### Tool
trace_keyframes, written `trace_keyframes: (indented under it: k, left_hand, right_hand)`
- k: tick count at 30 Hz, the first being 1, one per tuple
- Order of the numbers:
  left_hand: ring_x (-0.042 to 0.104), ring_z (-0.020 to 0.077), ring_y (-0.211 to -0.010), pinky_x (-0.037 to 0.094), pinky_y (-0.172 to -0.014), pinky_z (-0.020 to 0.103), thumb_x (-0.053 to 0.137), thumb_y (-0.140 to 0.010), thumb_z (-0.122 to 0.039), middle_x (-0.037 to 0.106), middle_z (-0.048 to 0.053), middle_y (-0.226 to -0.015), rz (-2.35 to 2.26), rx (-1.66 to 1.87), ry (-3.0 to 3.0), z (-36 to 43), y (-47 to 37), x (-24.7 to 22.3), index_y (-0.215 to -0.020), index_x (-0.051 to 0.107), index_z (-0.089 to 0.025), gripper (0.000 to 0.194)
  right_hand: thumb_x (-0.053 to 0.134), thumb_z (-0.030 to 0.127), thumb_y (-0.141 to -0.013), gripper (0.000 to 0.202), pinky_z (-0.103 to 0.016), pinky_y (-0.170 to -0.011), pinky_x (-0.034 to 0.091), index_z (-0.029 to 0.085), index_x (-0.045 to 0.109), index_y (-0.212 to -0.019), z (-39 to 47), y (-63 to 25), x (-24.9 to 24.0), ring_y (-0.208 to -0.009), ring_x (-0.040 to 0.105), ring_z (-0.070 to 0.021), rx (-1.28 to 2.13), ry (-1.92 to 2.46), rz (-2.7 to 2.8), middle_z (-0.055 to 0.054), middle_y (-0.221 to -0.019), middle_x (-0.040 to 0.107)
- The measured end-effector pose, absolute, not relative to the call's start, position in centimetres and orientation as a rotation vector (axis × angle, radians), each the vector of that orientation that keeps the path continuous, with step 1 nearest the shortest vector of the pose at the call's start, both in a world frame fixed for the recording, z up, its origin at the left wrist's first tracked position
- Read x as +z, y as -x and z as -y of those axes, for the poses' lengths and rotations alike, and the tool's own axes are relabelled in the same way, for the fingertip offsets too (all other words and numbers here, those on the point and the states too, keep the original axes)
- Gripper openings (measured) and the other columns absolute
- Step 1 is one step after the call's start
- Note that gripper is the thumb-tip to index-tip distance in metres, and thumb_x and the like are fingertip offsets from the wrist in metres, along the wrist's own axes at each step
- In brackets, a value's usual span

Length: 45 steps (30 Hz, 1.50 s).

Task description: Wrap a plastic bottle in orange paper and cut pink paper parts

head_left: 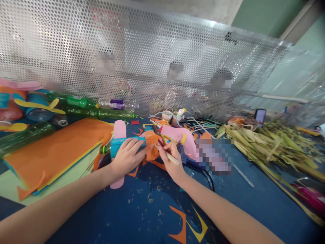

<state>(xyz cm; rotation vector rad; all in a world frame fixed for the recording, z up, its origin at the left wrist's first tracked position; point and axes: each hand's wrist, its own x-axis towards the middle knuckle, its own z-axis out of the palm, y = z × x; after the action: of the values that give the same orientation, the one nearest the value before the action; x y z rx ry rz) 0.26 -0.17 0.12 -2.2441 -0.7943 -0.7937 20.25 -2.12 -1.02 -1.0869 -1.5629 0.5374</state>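
My left hand [129, 154] curls over a plastic bottle wrapped in blue foam sheet [114, 147], pressing it down on its side. The bottle's green cap [103, 149] points left. A pink foam strip [120, 128] crosses it like wings, and orange foam pieces [152, 154] sit at its right end. Pinched in my right hand [171, 161] is a cream-coloured pen-like stick [172, 158], its tip at the orange foam. What kind of stick it is, I cannot make out. Just beyond lie yellow-handled scissors [165, 137]. A dark blue glue gun [194, 162] rests right of my right hand.
Orange foam sheets [58, 149] are stacked at left, near several green bottles [27, 135]. Dry husks [254, 142] and a phone [260, 118] are at right. Foam offcuts [180, 223] lie in front. A perforated metal screen [142, 61] stands behind, reflecting people.
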Motion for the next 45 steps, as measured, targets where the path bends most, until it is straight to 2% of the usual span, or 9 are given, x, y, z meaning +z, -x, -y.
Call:
trace_keyframes:
  k: [11,20,26,36,45]
  left_hand:
    - [0.056,0.0238,-0.093,0.043,-0.087,0.041,0.055,-0.083,-0.019,0.062,0.009,-0.102,0.783,-0.802,2.252,0.27,-0.29,0.34,-0.102,0.065,-0.021,0.021]
    - [0.056,0.0237,-0.093,0.043,-0.087,0.041,0.055,-0.084,-0.019,0.062,0.009,-0.103,0.789,-0.802,2.243,0.24,-0.33,0.25,-0.104,0.064,-0.023,0.023]
    - [0.056,0.0245,-0.094,0.043,-0.087,0.042,0.055,-0.084,-0.019,0.062,0.008,-0.104,0.803,-0.779,2.25,0.22,-0.31,0.16,-0.104,0.063,-0.023,0.023]
    - [0.056,0.024,-0.094,0.043,-0.087,0.042,0.054,-0.084,-0.018,0.062,0.01,-0.103,0.803,-0.789,2.271,0.29,-0.33,0.29,-0.095,0.065,-0.021,0.016]
    - [0.056,0.0242,-0.094,0.044,-0.087,0.042,0.054,-0.084,-0.018,0.062,0.009,-0.104,0.81,-0.784,2.267,0.3,-0.28,0.28,-0.102,0.064,-0.023,0.021]
  right_hand:
    - [0.055,0.028,-0.084,0.017,-0.023,-0.052,0.036,0.021,0.041,-0.077,2.09,-20.07,-0.88,-0.054,0.043,-0.0098,0.533,1.044,1.575,0.004,-0.065,0.043]
    - [0.053,0.027,-0.085,0.018,-0.023,-0.051,0.033,0.022,0.038,-0.076,1.96,-20.27,-1.23,-0.052,0.036,-0.0094,0.548,1.078,1.565,0.006,-0.061,0.036]
    - [0.053,0.026,-0.085,0.018,-0.023,-0.051,0.033,0.022,0.038,-0.075,2.0,-20.22,-1.08,-0.052,0.037,-0.0091,0.52,1.086,1.568,0.006,-0.062,0.036]
    - [0.054,0.029,-0.085,0.017,-0.024,-0.054,0.036,0.021,0.041,-0.077,2.13,-20.08,-0.81,-0.055,0.042,-0.0099,0.548,1.075,1.578,0.004,-0.066,0.045]
    - [0.051,0.028,-0.086,0.019,-0.024,-0.053,0.033,0.022,0.038,-0.074,2.16,-20.15,-0.88,-0.054,0.038,-0.0105,0.527,1.05,1.591,0.005,-0.062,0.037]
